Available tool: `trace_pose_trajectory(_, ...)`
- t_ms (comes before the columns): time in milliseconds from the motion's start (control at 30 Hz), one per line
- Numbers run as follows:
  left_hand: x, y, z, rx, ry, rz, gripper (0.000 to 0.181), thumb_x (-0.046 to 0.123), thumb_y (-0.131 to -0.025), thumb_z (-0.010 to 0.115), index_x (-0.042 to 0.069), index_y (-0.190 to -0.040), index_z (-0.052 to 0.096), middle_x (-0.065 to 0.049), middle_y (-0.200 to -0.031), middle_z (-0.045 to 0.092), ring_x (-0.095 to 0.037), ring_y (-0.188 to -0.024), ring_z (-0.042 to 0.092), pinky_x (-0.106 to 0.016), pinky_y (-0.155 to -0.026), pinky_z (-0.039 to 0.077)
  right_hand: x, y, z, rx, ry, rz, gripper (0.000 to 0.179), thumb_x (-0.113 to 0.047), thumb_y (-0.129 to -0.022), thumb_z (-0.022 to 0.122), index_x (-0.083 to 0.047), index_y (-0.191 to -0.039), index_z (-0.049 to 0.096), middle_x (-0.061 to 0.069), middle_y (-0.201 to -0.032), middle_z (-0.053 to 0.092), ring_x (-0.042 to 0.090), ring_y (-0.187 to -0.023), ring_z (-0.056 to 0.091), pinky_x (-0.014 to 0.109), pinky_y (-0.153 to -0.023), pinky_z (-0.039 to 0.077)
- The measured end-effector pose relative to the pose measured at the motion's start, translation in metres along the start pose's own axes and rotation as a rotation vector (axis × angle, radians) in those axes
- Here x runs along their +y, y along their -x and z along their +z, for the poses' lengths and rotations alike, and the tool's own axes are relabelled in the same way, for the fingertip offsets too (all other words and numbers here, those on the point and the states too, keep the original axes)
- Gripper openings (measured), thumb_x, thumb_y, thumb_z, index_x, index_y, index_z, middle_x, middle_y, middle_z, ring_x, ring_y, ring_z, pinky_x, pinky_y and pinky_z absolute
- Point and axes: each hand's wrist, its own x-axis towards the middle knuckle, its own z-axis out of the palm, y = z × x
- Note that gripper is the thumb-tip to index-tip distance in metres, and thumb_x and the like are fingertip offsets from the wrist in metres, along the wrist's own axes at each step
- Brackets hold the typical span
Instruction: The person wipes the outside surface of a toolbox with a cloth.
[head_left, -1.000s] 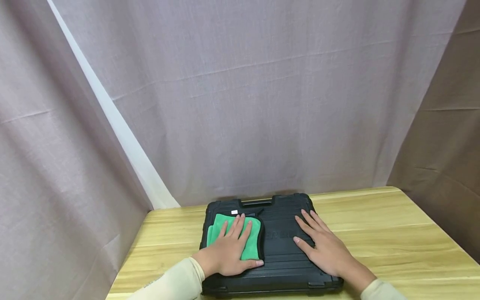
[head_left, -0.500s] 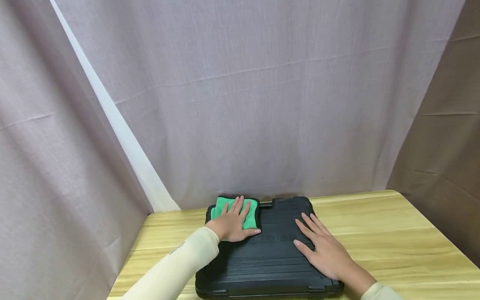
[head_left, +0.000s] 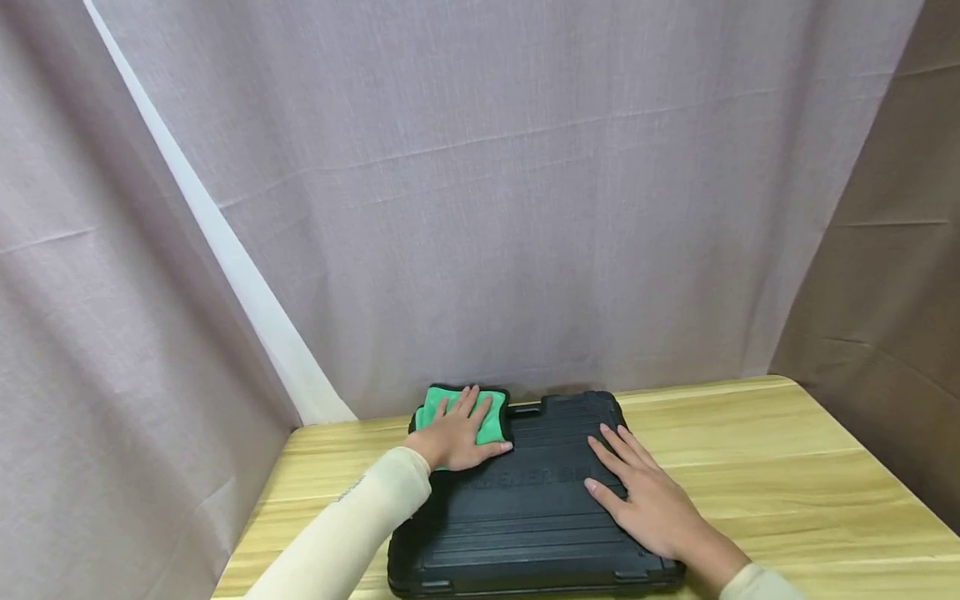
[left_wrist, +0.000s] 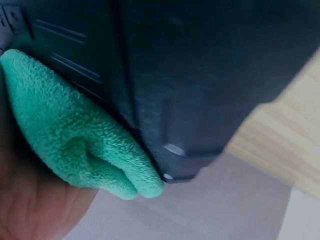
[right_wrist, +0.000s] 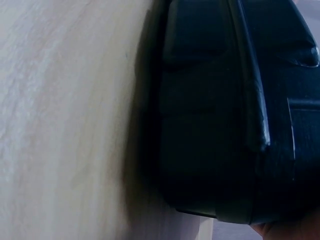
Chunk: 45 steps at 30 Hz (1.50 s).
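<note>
A black hard plastic case [head_left: 540, 517] lies flat on the table, its carry handle [head_left: 524, 410] on the far side. On its far left corner a folded green cloth [head_left: 492, 421] with black edging is spread under my left hand [head_left: 456, 437]. The left fingers are straight and press on the cloth, with the thumb off its near edge. In the left wrist view the fluffy cloth [left_wrist: 75, 130] folds over the case's edge beside the palm. My right hand [head_left: 648, 496] rests on the right side of the lid, fingers straight and spread.
The wood-grain table [head_left: 780, 467] extends to both sides of the case. Grey curtains [head_left: 525, 208] hang close behind the table and along its left, with a browner one [head_left: 885, 333] at the right. A white strip [head_left: 247, 275] shows between two curtains.
My left hand has slid the cloth away from me across the lid, from its left middle to the far left corner. The right hand stays at the same spot on the case.
</note>
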Motion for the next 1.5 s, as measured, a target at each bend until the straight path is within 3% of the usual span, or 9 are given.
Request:
trace_pose_trajectory(167, -0.018, 0.005, -0.001, 0.028, 0.036, -0.019, 0.096, 0.082, -0.102, 0.032, 0.024, -0.174, 0.009, -0.009, -0.183, 0.003, -0.027, -0.172, 0.005, -0.059, -0.138, 0.009, 0.0, -0.001, 0.0, 0.002, 0.001, 0.002, 0.076, -0.069, -0.106, 0.047, -0.024, -0.167, 0.04, 0.007, -0.179, 0.027, 0.041, -0.167, 0.021, 0.074, -0.118, 0.038)
trace_pose_trajectory(433, -0.061, 0.027, 0.007, 0.097, 0.149, -0.083, 0.095, 0.077, -0.104, 0.038, 0.023, -0.174, 0.005, -0.011, -0.183, 0.001, -0.033, -0.171, 0.005, -0.061, -0.137, 0.012, -0.002, -0.003, -0.001, 0.013, 0.005, 0.0, 0.075, -0.067, -0.107, 0.047, -0.023, -0.167, 0.04, 0.007, -0.18, 0.026, 0.041, -0.167, 0.02, 0.074, -0.118, 0.038)
trace_pose_trajectory(600, -0.07, 0.034, 0.015, 0.132, 0.229, -0.079, 0.094, 0.074, -0.106, 0.04, 0.021, -0.174, 0.003, -0.014, -0.183, -0.001, -0.036, -0.171, 0.002, -0.061, -0.137, 0.014, -0.004, -0.002, -0.001, 0.012, 0.005, 0.005, 0.076, -0.068, -0.107, 0.048, -0.022, -0.167, 0.04, 0.007, -0.179, 0.027, 0.041, -0.167, 0.021, 0.074, -0.118, 0.038)
trace_pose_trajectory(767, -0.064, 0.04, 0.021, 0.184, 0.225, -0.079, 0.089, 0.071, -0.109, 0.032, 0.017, -0.174, 0.005, -0.017, -0.182, -0.001, -0.037, -0.171, 0.001, -0.063, -0.136, 0.012, -0.005, -0.002, 0.0, 0.012, 0.003, 0.006, 0.076, -0.068, -0.107, 0.047, -0.022, -0.167, 0.04, 0.007, -0.179, 0.027, 0.041, -0.167, 0.02, 0.074, -0.117, 0.039)
trace_pose_trajectory(900, -0.053, 0.054, 0.029, 0.231, 0.246, -0.066, 0.086, 0.067, -0.112, 0.027, 0.009, -0.173, 0.011, -0.021, -0.181, 0.001, -0.04, -0.17, 0.002, -0.066, -0.135, 0.01, -0.006, -0.002, -0.001, 0.015, 0.006, 0.005, 0.075, -0.067, -0.107, 0.048, -0.022, -0.166, 0.041, 0.008, -0.179, 0.027, 0.041, -0.167, 0.021, 0.074, -0.116, 0.04)
trace_pose_trajectory(1033, -0.038, 0.076, 0.036, 0.253, 0.255, -0.019, 0.083, 0.063, -0.112, 0.031, 0.008, -0.173, 0.016, -0.023, -0.181, 0.004, -0.043, -0.169, 0.005, -0.07, -0.133, 0.008, -0.007, -0.001, -0.003, 0.011, 0.007, 0.015, 0.075, -0.067, -0.107, 0.049, -0.023, -0.166, 0.041, 0.008, -0.179, 0.027, 0.041, -0.166, 0.021, 0.074, -0.116, 0.04)
trace_pose_trajectory(1333, 0.003, 0.141, 0.057, 0.218, 0.183, 0.049, 0.082, 0.063, -0.112, 0.034, 0.011, -0.173, 0.019, -0.022, -0.181, 0.007, -0.042, -0.169, 0.009, -0.075, -0.13, 0.011, -0.007, 0.0, -0.003, 0.017, 0.001, 0.015, 0.075, -0.067, -0.107, 0.049, -0.022, -0.166, 0.042, 0.008, -0.179, 0.028, 0.041, -0.166, 0.021, 0.074, -0.116, 0.04)
trace_pose_trajectory(1500, 0.02, 0.156, 0.066, 0.207, 0.122, 0.056, 0.089, 0.071, -0.107, 0.039, 0.011, -0.171, 0.024, -0.024, -0.179, 0.015, -0.044, -0.167, 0.017, -0.076, -0.128, 0.017, -0.006, 0.001, -0.005, 0.019, -0.004, 0.016, 0.074, -0.066, -0.107, 0.05, -0.022, -0.167, 0.041, 0.008, -0.179, 0.027, 0.042, -0.166, 0.02, 0.074, -0.117, 0.039)
